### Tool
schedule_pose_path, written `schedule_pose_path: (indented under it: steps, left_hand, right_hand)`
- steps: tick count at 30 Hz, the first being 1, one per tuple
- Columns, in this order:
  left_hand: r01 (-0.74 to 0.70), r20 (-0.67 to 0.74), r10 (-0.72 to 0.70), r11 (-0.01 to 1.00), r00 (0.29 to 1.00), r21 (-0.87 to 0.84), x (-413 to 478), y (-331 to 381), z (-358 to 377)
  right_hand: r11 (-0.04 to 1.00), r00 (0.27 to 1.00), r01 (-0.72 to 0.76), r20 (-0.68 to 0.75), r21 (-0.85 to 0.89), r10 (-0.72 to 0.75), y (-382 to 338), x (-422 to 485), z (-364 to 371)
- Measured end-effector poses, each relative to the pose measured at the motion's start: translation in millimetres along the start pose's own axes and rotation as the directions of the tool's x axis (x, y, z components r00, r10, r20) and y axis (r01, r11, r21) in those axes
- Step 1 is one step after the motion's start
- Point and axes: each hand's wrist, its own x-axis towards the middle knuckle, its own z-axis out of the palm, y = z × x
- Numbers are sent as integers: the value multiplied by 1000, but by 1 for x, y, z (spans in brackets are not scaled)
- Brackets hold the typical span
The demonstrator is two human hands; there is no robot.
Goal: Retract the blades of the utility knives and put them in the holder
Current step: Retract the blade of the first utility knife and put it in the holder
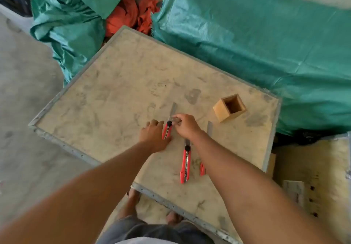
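Fingers point(175, 119) of the right hand point(185, 127) pinched the red knife point(167, 130) near its black knob; left hand point(154, 136), fingers together, pressed its handle onto the counter point(114, 91).

You're in a rough storeroom or workshop: bare concrete floor point(22, 91), green tarpaulins point(247, 44) heaped beyond your fingertips, a stained metal-edged worktable point(114, 91) beneath them.

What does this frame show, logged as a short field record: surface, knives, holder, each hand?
surface: worn table
knives: three red ones, all on the table
left knife: blade out, under both hands
middle knife: untouched
right knife: mostly hidden by the forearm
holder: wooden box, looks empty
left hand: flat beside the left knife's handle
right hand: fingers at the left knife's black knob
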Motion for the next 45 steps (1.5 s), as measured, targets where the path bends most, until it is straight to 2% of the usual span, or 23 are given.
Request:
schedule_pose_path:
  steps: [5,8,12,17,20,23,27,31,37,42,45]
  left_hand:
    - [53,34,-49,990,998,-130,-23,-4,34]
    - [54,13,-53,964,999,-260,-24,-9,43]
    - [41,16,-38,896,999,-443,-26,-13,40]
    - [39,44,-19,855,999,-518,-36,-27,18]
    - [-18,66,67,824,996,-566,-52,-38,-8]
    - [-49,159,187,781,969,-622,-69,-47,-38]
    - [8,209,254,618,944,-786,-86,-50,-72]
    - [12,181,283,510,942,-860,-93,-44,-91]
    - [-5,148,311,442,939,-897,-88,-39,-102]
    - [-27,150,348,454,925,-890,-86,-33,-103]
    - [-42,137,349,460,927,-887,-86,-20,-104]
  right_hand:
    - [995,996,-83,-39,53,85,-5,1,29]
    - [978,982,-150,-97,147,165,-5,4,36]
    - [932,960,-222,-106,287,261,-6,3,42]
    - [760,926,-301,-15,576,378,-11,-12,38]
    - [693,941,-248,-2,677,339,-21,-32,23]
    - [678,950,-194,-37,709,311,-31,-49,6]
    - [636,964,-119,-67,762,259,-53,-70,-17]
    - [665,973,-51,-112,745,201,-75,-93,-33]
    - [840,982,-20,-145,542,118,-87,-123,-34]
    - [921,984,33,-173,388,37,-89,-143,-37]
    - [934,980,18,-192,357,55,-84,-149,-44]
